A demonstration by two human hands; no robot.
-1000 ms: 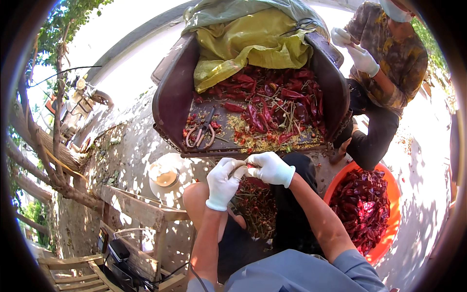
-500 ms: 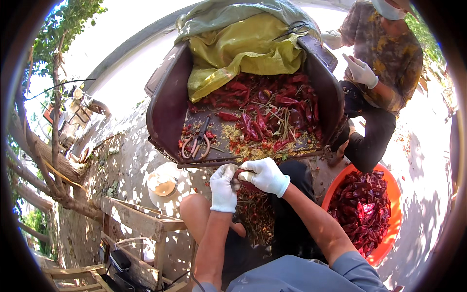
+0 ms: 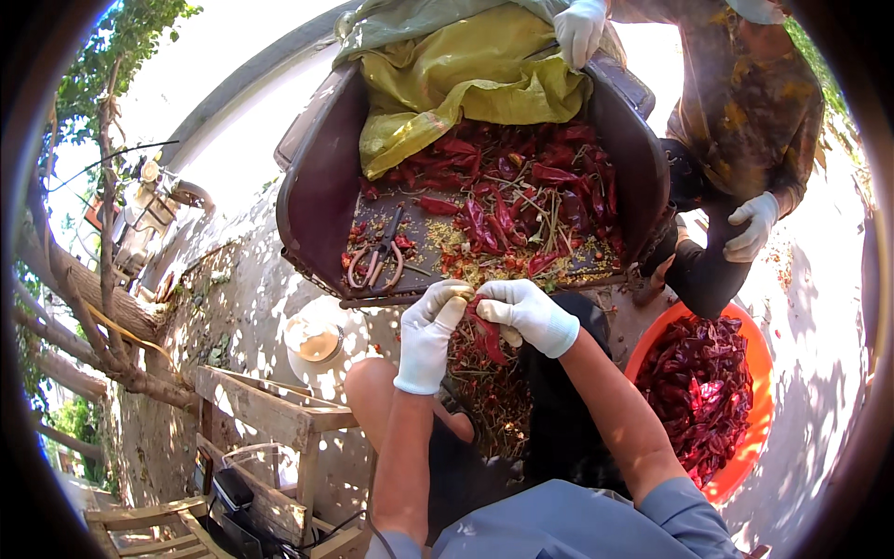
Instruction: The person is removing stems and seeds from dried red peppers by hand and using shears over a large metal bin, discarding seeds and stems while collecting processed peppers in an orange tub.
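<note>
Both of my hands wear white gloves and meet just below the cart's near edge. My right hand (image 3: 529, 315) is closed on a dried red chili pepper (image 3: 486, 335), which hangs down below its fingers. At the pepper's upper end, the thumb and fingers of my left hand (image 3: 430, 337) are pinched together; the stem itself is hidden there. Beyond my hands, more red chili peppers (image 3: 484, 224) lie in the dark cart bed (image 3: 321, 210) among stems and yellow seeds. Scissors (image 3: 377, 256) with loop handles rest at the bed's near left.
An orange tub (image 3: 765, 373) full of red peppers stands at my right. Stems and scraps (image 3: 498, 410) are heaped between my legs. A wooden frame (image 3: 256, 410) is at left. A co-worker's gloved hand (image 3: 579, 33) touches the sack (image 3: 447, 70); the other (image 3: 752, 228) hangs near a knee.
My hands have shifted slightly, and more of the pepper now shows below my right fingers. The co-worker has reached one hand onto the sack and lowered the other toward the knee.
</note>
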